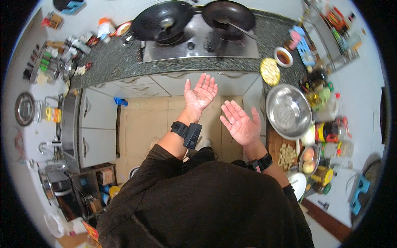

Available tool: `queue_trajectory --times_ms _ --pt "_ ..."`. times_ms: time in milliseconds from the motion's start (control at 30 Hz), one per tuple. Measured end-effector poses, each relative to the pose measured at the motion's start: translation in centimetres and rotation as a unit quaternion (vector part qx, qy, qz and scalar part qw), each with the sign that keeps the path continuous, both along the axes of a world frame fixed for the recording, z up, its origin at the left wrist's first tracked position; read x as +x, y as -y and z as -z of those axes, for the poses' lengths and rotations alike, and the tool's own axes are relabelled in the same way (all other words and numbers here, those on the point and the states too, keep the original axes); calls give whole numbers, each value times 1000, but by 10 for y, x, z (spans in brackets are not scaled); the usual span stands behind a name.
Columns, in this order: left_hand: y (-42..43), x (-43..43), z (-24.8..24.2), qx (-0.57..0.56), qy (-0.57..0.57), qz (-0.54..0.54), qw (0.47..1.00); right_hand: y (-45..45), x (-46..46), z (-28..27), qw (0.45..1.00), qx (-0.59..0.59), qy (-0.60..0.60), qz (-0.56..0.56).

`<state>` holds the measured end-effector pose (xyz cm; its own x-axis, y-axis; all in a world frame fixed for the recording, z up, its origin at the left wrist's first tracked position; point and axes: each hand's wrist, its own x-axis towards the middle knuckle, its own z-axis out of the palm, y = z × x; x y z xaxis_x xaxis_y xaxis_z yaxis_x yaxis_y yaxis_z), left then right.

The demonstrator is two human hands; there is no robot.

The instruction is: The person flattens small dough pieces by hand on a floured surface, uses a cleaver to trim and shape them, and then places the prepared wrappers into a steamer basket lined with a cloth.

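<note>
My left hand (201, 93) is held palm up in front of the cabinet doors, its fingers apart and nothing in it. Whitish residue shows on the palm and wrist. My right hand (243, 125), also palm up and without anything in it, is nearest the right-hand counter. Beside it on that counter sits a large stainless steel bowl (288, 107), apart from the hand. Closer to me, a wooden cutting board (274, 138) carries pale chopped pieces (287, 156). Past the steel bowl are a yellow plate (262, 72) of pale pieces and a white bowl (291, 63) of dark liquid.
Two woks (145, 18) stand on the steel gas stove (198, 51), each with a utensil inside. Several bottles (324, 131) line the right wall by a small bowl (317, 166) of round fruit. A knife rack (32, 62) is at left. White cabinets (97, 107) border the tiled floor.
</note>
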<state>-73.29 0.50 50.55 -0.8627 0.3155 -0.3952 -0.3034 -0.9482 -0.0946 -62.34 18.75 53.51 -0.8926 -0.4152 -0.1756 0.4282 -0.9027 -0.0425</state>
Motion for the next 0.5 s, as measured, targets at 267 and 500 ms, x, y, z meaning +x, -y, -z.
queue_trajectory --times_ms 267,500 --pt "103 -46 -1 16 -21 -152 988 85 -117 -16 983 12 -56 -177" --pt "194 -47 -5 -6 -28 -324 946 174 -202 -8 919 -5 -53 -391"
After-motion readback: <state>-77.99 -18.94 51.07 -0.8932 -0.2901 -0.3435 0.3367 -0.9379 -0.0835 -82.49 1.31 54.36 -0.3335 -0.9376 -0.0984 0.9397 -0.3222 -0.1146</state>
